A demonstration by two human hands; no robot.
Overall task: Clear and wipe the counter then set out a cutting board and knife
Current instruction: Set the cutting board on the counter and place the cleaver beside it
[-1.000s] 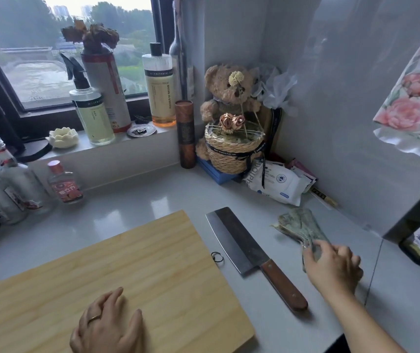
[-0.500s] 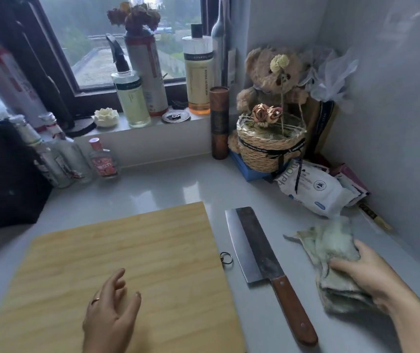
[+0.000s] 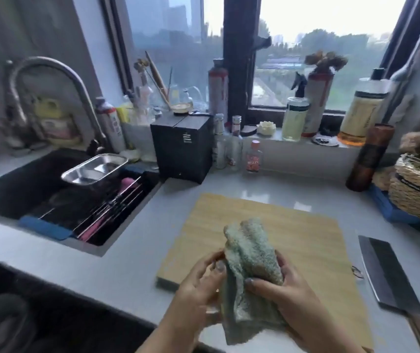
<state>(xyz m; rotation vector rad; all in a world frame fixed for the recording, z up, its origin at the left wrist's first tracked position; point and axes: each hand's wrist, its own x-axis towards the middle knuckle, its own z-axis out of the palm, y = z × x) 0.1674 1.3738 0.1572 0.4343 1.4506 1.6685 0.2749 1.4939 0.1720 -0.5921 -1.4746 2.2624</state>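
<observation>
Head view: a green cloth (image 3: 251,261) is clasped between left hand (image 3: 198,284) and right hand (image 3: 288,291) above the cutting board (image 3: 293,240); the sink (image 3: 58,189) lies leftward, nearer the left hand

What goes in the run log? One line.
both hands: left hand, right hand gripping green cloth | wooden cutting board, cleaver set out

A curved metal faucet (image 3: 43,70) stands over the dark sink (image 3: 25,184), where a steel tray (image 3: 94,169) rests above some utensils. A black box (image 3: 182,146) sits just beside the sink. On the windowsill there are a spray bottle (image 3: 294,115) and a pale pump bottle (image 3: 363,110). A woven basket (image 3: 419,189) stands at the right, near a brown cylinder (image 3: 370,156).
</observation>
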